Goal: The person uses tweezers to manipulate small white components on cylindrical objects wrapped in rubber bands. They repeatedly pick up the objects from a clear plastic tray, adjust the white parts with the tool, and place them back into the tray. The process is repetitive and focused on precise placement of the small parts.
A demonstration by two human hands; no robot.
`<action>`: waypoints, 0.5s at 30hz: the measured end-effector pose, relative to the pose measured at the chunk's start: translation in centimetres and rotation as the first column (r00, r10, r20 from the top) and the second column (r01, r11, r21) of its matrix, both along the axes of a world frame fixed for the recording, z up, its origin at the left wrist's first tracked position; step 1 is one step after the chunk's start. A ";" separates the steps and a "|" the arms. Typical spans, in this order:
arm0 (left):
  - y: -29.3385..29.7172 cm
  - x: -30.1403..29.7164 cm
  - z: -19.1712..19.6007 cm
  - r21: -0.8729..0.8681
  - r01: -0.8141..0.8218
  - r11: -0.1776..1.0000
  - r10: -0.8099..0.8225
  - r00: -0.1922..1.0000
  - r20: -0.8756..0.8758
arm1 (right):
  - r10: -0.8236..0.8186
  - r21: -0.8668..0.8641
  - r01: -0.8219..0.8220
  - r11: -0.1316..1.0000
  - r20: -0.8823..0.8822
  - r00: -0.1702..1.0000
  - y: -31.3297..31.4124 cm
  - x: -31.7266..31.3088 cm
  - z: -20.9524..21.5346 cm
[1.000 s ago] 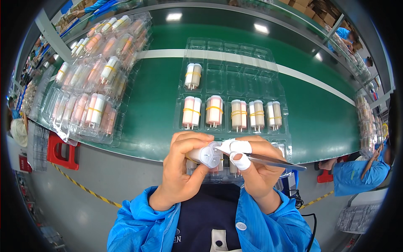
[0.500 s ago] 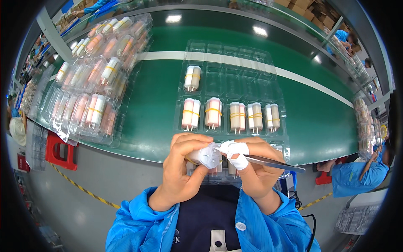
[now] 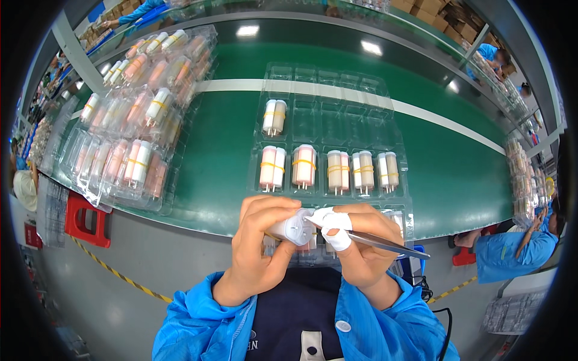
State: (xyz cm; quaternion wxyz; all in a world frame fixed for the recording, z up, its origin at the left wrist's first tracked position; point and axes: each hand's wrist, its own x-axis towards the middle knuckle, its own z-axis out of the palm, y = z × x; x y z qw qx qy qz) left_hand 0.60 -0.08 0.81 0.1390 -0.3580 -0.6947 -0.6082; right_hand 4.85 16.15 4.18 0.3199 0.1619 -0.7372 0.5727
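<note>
My left hand (image 3: 256, 249) is closed round a bundle of white tubes (image 3: 294, 228), its pale end turned toward my right hand. Small openings or pins show on that end. White covers wrap the thumb and a finger of my right hand (image 3: 367, 237), which pinches metal tweezers (image 3: 391, 245). Their tips reach the upper edge of the bundle's end; whether they grip anything there is too small to tell. Just beyond my hands lies a clear plastic tray (image 3: 355, 123) with pockets. Several white, beige and pink tube bundles (image 3: 304, 165) sit in it, bound with yellow bands, pins toward me.
Stacked clear trays with more tube bundles (image 3: 135, 162) stand on the left of the green work surface (image 3: 217, 138). A red stool (image 3: 88, 219) is on the floor at left. At the far right sits a co-worker in blue (image 3: 518, 249) beside further trays (image 3: 524, 180).
My right hand and the tweezers have moved slightly left, with the tips a little lower at the bundle's end. My left hand keeps its hold. The view has shifted slightly.
</note>
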 end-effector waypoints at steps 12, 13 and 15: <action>0.0 0.0 0.1 -0.053 -0.078 0.996 0.075 0.996 -0.052 | -0.041 0.075 0.040 0.996 0.007 0.999 -0.3 0.2 -0.2; -0.1 0.0 0.2 -0.072 -0.091 0.993 0.086 0.994 -0.069 | -0.043 0.067 0.043 0.997 0.003 0.999 -0.3 0.3 -0.2; -0.1 -0.1 0.6 -0.063 -0.083 0.995 0.078 0.994 -0.083 | -0.046 0.053 0.046 0.998 -0.004 0.999 -0.4 0.3 -0.2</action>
